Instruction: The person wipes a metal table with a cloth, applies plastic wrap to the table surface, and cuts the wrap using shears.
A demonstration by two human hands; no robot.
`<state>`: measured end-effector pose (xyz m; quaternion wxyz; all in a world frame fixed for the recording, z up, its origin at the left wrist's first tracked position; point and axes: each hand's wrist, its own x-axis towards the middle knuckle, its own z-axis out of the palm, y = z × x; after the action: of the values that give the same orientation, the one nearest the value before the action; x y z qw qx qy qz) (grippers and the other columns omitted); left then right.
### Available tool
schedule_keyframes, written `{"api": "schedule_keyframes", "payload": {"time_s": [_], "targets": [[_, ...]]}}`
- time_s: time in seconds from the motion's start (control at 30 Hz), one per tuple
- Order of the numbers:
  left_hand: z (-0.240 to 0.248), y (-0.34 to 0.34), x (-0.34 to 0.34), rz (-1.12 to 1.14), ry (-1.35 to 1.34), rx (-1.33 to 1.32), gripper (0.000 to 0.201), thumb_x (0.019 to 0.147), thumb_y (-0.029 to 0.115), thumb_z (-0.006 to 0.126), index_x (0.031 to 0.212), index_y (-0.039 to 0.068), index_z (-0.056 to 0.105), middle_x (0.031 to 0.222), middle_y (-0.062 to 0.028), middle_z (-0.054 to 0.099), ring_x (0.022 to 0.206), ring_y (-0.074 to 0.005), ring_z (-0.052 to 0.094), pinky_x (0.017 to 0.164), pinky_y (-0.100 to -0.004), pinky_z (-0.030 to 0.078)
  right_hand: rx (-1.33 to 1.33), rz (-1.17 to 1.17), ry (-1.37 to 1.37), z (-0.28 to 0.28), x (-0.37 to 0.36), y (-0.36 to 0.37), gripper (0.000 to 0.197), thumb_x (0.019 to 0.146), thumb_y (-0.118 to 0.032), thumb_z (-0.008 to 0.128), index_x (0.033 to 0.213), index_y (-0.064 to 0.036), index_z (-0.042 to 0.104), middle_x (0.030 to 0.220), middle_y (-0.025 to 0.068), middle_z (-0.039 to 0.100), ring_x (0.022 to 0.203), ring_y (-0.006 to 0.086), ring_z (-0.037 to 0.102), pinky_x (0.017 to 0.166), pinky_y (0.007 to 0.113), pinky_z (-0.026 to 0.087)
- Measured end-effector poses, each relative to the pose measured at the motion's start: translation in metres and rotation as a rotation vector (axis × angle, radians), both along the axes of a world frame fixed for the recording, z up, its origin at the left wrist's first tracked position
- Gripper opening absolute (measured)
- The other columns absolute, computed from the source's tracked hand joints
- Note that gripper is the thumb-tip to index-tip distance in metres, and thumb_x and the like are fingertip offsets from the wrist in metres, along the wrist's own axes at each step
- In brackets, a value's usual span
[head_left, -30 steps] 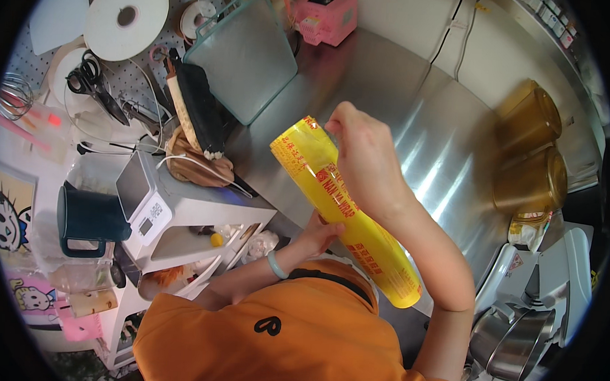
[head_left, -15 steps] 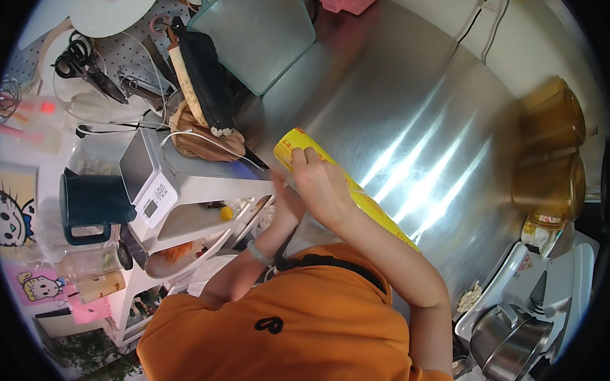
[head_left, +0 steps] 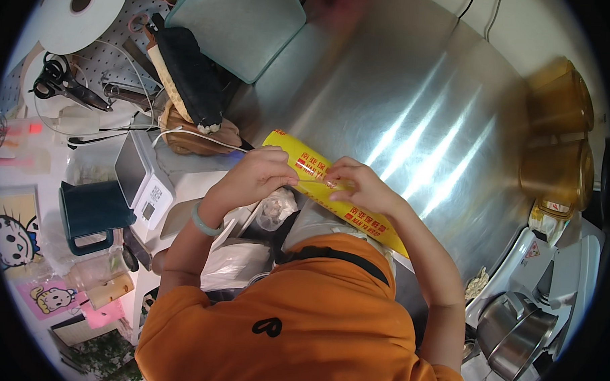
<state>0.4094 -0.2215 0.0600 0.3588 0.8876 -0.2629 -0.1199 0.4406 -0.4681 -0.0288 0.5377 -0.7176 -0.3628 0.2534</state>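
Observation:
A long yellow package [head_left: 358, 211] with red print, shaped like a cling film roll or box, lies slantwise on the steel worktop's front edge, just ahead of my body. Over its near left part is my left hand [head_left: 268, 176], thumb and fingertips pinched together. My right hand [head_left: 362, 187] rests over the package's middle with its fingers curled in. A thin pale line runs between the two sets of fingertips, too fine to name. A light green bangle [head_left: 206, 220] circles my left wrist.
The steel worktop [head_left: 342, 77] spreads ahead, with a grey-green board [head_left: 240, 27] at its far left. Brown containers [head_left: 557, 172] stand right, near a steel pot [head_left: 515, 332]. Leftward are a kitchen scale [head_left: 147, 185], dark green mug [head_left: 92, 217], black pouch [head_left: 191, 72] and scissors [head_left: 60, 81].
My left hand has risen from below the worktop's edge to the package. The right hand has moved right along it and no longer wraps over its left end. The package's printed side now shows more.

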Motion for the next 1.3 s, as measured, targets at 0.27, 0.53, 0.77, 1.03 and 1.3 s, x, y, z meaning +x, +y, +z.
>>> {"api": "schedule_keyframes", "payload": {"time_s": [0.27, 0.53, 0.77, 1.03, 1.3], "targets": [[-0.007, 0.005, -0.009, 0.194, 0.073, -0.158, 0.01, 0.082, 0.009, 0.065, 0.081, -0.001, 0.066, 0.071, -0.0108, 0.06, 0.068, -0.0236, 0.058, 0.06, -0.0308, 0.043, -0.088, -0.096, 0.161, -0.031, -0.007, -0.015, 0.009, 0.081, 0.0, 0.065, 0.089, 0.0014, 0.065, 0.097, 0.0093, 0.057, 0.082, 0.021, 0.057, 0.071, 0.031, 0.047], [-0.02, 0.018, -0.023, 0.293, 0.143, -0.137, 0.009, 0.083, 0.005, 0.063, 0.082, -0.004, 0.064, 0.071, -0.0095, 0.06, 0.066, -0.0173, 0.058, 0.062, -0.0274, 0.045, -0.252, -0.133, -0.088, -0.015, -0.01, -0.028, 0.009, 0.078, 0.002, 0.063, 0.086, 0.0025, 0.057, 0.087, 0.0153, 0.059, 0.08, 0.0313, 0.06, 0.071, 0.037, 0.05], [-0.031, 0.025, -0.034, 0.449, 0.39, -0.332, 0.013, 0.088, 0.006, 0.06, 0.079, -0.003, 0.063, 0.076, -0.0053, 0.061, 0.07, -0.0115, 0.058, 0.067, -0.0241, 0.048, -0.379, 0.058, -0.046, -0.002, -0.024, -0.039, 0.011, 0.079, -0.006, 0.062, 0.084, 0.0022, 0.057, 0.09, 0.0179, 0.061, 0.085, 0.0369, 0.061, 0.074, 0.042, 0.05], [-0.048, 0.026, -0.04, 0.449, 0.431, -0.378, 0.01, 0.088, 0.004, 0.058, 0.083, -0.004, 0.063, 0.079, -0.0049, 0.059, 0.072, -0.0096, 0.058, 0.065, -0.0229, 0.048, -0.631, 0.032, -0.149, -0.001, -0.027, -0.062, 0.02, 0.073, -0.011, 0.071, 0.084, 0.0008, 0.059, 0.084, 0.0147, 0.057, 0.081, 0.0328, 0.06, 0.072, 0.041, 0.05], [-0.053, 0.026, -0.046, 0.426, 0.464, -0.298, 0.01, 0.088, 0.002, 0.059, 0.081, -0.005, 0.062, 0.078, -0.0054, 0.061, 0.074, -0.0108, 0.061, 0.07, -0.0243, 0.051, -0.611, 0.054, -0.117, -0.005, -0.035, -0.084, 0.026, 0.075, -0.018, 0.072, 0.086, 0.0013, 0.059, 0.083, 0.0169, 0.061, 0.084, 0.0344, 0.061, 0.073, 0.043, 0.05]]}}
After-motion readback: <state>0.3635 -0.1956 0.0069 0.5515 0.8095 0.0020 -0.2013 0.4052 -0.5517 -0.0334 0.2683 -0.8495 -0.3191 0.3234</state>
